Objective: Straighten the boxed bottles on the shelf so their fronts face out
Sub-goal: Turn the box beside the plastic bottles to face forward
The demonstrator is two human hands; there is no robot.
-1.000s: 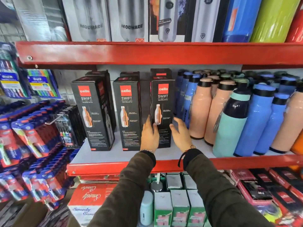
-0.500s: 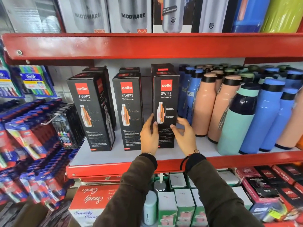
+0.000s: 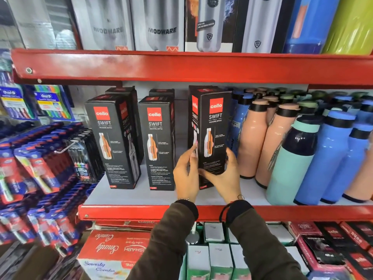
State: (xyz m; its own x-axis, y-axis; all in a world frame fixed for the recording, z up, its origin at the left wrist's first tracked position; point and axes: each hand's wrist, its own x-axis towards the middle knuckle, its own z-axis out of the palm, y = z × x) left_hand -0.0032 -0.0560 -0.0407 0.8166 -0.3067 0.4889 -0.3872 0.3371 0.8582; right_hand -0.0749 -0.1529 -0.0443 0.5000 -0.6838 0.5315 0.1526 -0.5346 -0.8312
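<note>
Head view: both hands grip the rightmost tall black cardboard Cello Swift bottle box (image 3: pixel 212 136) on the red-edged white shelf (image 3: pixel 141 212), left hand (image 3: pixel 186 174) on its left side, right hand (image 3: pixel 226 176) cupping its lower front; box turned slightly, beside peach plastic bottles (image 3: pixel 252 138).

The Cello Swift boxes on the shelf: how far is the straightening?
Done: the middle box faces out. In hand: both hands, left hand and right hand, grip the right box, turned so its side shows. Left: the left box is angled.
</note>
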